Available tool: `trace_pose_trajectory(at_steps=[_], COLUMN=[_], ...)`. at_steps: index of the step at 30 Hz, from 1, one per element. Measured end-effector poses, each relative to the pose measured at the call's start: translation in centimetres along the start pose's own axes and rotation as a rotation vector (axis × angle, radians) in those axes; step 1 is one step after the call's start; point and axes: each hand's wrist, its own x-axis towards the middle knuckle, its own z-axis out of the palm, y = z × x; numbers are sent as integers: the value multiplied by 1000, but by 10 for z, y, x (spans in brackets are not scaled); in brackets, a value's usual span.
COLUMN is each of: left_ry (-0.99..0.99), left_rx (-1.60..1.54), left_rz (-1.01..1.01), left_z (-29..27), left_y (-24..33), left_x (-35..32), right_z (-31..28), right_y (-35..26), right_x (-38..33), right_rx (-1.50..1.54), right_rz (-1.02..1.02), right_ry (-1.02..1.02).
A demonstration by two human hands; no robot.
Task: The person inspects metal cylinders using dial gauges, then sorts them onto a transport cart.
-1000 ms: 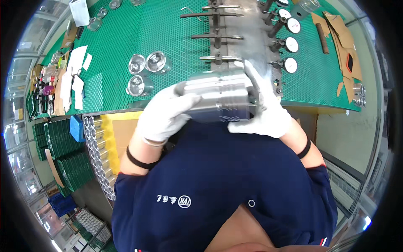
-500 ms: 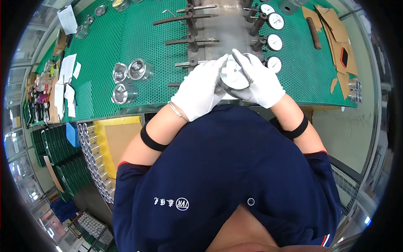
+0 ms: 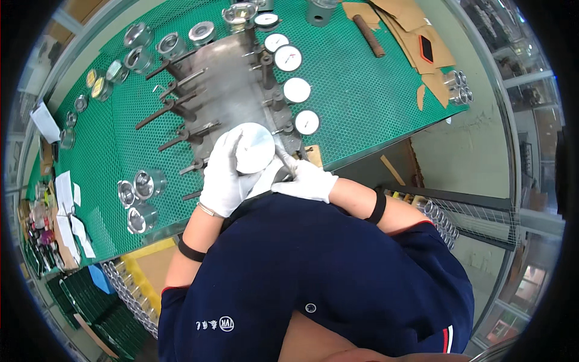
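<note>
Green mesh matting [image 3: 362,90] covers the workbench, with a grey metal fixture [image 3: 229,90] and round dial gauges [image 3: 288,58] on it.

Both gloved hands hold a shiny metal cylinder [image 3: 254,146] at the near edge of the fixture. The left hand [image 3: 224,176] wraps its side with curled fingers; the right hand [image 3: 306,180] presses against its lower side, fingers together. The cylinder looks solid, stiff and rather heavy, and its polished face seems slippery, so the side wall is the safer place to grip. Similar metal parts [image 3: 136,199] lie to the left.

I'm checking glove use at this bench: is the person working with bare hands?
No, both the left hand and the right hand wear white gloves as they hold the round metal part.
</note>
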Motion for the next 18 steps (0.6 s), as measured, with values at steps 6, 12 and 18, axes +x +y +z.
trace_pose_trajectory(at_steps=[6, 12, 18], left_ry=[-7, -6, -10], left_rx=[3, -26, -87], left_rz=[-54, -7, -50], left_z=[5, 6, 5], left_y=[-7, -11, -12], left_x=[7, 12, 12], right_z=[-1, 2, -4], right_y=[-1, 18, 4], right_x=[6, 11, 10], right_rx=[57, 153, 210], right_rz=[64, -24, 77], right_ry=[-5, 30, 3])
